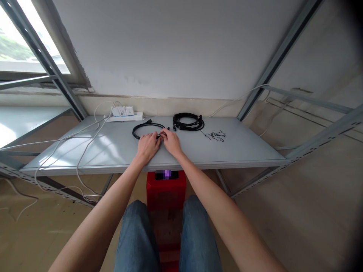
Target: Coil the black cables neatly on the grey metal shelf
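Note:
A black cable [141, 127] lies in a loop on the grey shelf [244, 147], near its middle. My left hand [147, 145] rests on the near side of that loop with its fingers curled over the cable. My right hand [171, 141] sits right beside it, fingers pinched on the same cable where the loop closes. The two hands touch at the fingertips. What exactly the fingertips hold is too small to make out.
A second, coiled black cable [187, 122] lies behind my right hand. Several small black twist ties [215, 135] are scattered to its right. A white power strip [124, 115] with plugged adapters and white cords sits at the back left. A red crate [166, 189] stands under the shelf.

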A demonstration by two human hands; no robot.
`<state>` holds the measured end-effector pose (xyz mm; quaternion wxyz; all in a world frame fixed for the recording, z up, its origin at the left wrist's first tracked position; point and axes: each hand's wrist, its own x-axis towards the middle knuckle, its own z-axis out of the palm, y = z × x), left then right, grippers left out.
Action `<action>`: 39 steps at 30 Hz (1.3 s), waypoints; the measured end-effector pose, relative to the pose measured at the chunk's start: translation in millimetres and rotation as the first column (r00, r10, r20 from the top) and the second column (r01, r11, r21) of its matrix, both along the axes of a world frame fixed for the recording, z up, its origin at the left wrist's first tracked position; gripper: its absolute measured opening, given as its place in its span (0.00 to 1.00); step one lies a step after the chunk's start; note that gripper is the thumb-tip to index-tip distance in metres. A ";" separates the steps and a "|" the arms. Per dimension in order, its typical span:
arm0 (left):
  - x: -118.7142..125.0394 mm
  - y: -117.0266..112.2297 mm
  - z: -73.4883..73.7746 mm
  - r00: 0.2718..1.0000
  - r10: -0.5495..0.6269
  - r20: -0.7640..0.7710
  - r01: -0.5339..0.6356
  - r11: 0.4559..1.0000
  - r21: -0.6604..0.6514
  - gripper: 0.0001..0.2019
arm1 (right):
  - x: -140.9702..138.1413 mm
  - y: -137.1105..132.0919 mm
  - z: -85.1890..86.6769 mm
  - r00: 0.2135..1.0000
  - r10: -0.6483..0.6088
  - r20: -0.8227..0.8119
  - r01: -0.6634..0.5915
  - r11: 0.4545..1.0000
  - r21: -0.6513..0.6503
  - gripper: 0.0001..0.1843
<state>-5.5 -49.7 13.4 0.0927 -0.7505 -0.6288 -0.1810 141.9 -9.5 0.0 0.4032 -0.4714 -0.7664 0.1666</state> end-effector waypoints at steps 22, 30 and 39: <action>-3.2 2.6 -3.0 1.000 -0.001 -0.023 0.000 0.998 -0.060 0.17 | -1.0 0.2 0.4 0.998 -0.055 -0.032 0.055 0.998 -0.013 0.06; -3.3 3.3 -3.2 0.999 -0.017 -0.029 0.015 0.997 -0.070 0.14 | 0.8 2.4 -2.0 0.996 -0.016 -0.086 0.019 0.999 0.030 0.06; -4.5 3.1 -1.6 0.999 0.036 -0.022 -0.038 0.995 -0.089 0.15 | -0.3 3.1 -1.0 0.995 0.055 -0.083 -0.050 0.997 0.060 0.06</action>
